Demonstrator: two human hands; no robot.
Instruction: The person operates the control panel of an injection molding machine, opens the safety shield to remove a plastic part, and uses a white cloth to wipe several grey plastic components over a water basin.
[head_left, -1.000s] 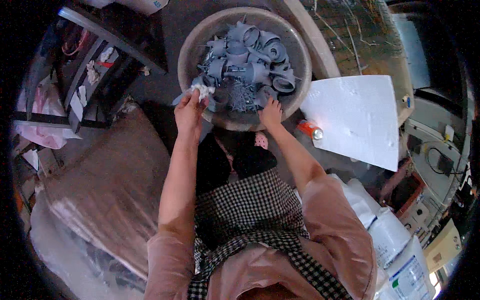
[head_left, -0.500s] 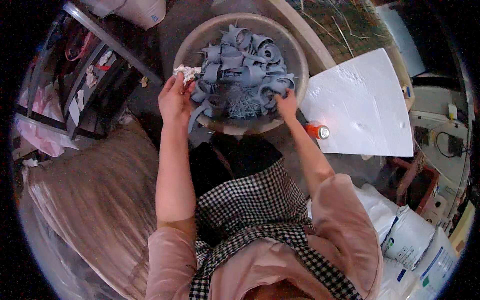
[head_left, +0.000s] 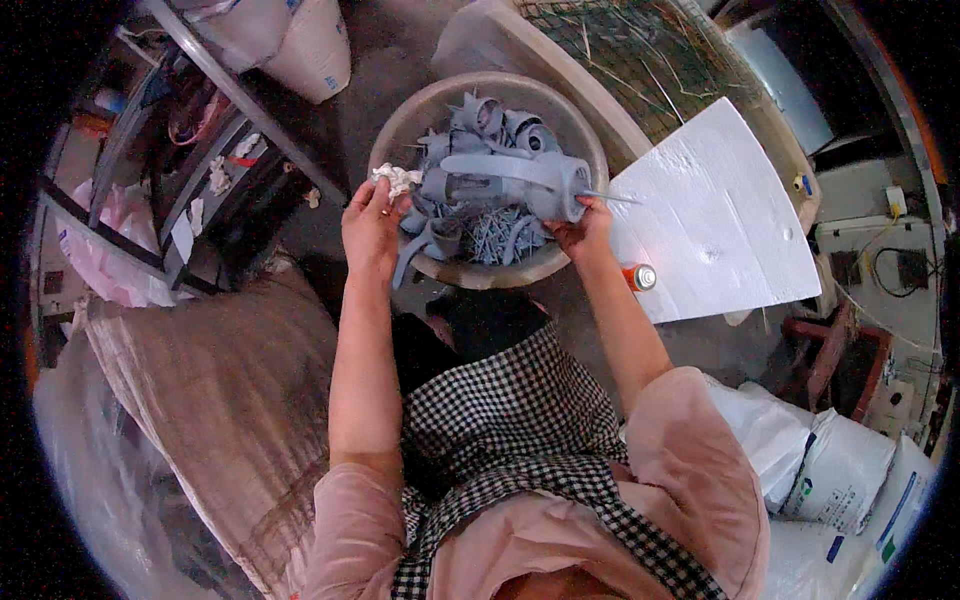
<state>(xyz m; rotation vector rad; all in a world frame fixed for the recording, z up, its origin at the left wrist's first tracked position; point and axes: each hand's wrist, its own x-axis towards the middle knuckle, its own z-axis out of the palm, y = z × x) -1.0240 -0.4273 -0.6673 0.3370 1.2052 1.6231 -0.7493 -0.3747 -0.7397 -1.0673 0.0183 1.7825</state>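
A round beige basin (head_left: 470, 279) stands before me, heaped with grey moulded plastic pieces (head_left: 483, 116) and many thin grey sticks (head_left: 489, 236). My right hand (head_left: 588, 236) grips a grey plastic piece (head_left: 560, 190) by its right end. This piece has a round, hollow body, a long flat strip reaching left, and a thin spike pointing right; it is held above the heap. At the basin's left rim, my left hand (head_left: 371, 230) pinches a crumpled white wad (head_left: 399, 180), perhaps cloth or paper.
Right of the basin lies a white foam board (head_left: 715, 220), with an orange can (head_left: 640, 277) at its near edge. A netted frame (head_left: 625, 60) stands behind. To the left are a dark metal rack (head_left: 225, 85) and a brown sack (head_left: 215, 350). White bags (head_left: 845, 475) sit lower right.
My right hand has lifted the grey plastic piece out of the heap. More thin sticks now show beneath it. The left hand still holds the wad; the whole view has shifted slightly.
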